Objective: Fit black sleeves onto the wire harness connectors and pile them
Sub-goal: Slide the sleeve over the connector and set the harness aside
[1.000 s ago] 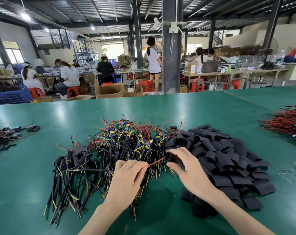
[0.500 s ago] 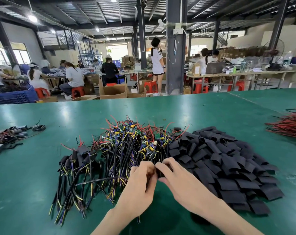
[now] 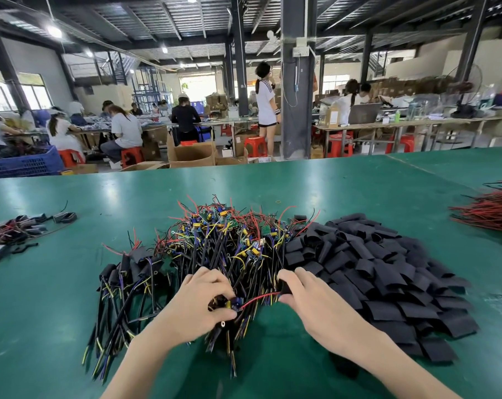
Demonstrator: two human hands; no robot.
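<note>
A tangled heap of wire harnesses [image 3: 229, 243] with small green boards and red, yellow and black leads lies mid-table. Right of it spreads a pile of flat black sleeves [image 3: 388, 269]. At the heap's left lie harnesses with black sleeves on them [image 3: 129, 269]. My left hand [image 3: 198, 306] grips one harness connector [image 3: 234, 302] at the heap's near edge. A red wire [image 3: 258, 298] runs from it to my right hand [image 3: 310, 300], which pinches a black sleeve [image 3: 284, 286] around that wire.
The green table [image 3: 301, 191] stretches far ahead. A small cluster of wired parts [image 3: 16, 231] lies at the left edge, and a bundle of red wires [image 3: 488, 211] at the right edge. People work at benches beyond the table.
My hands met over the heap's near edge, then drew apart. The red wire now stretches between them, with the sleeve on it in my right hand.
</note>
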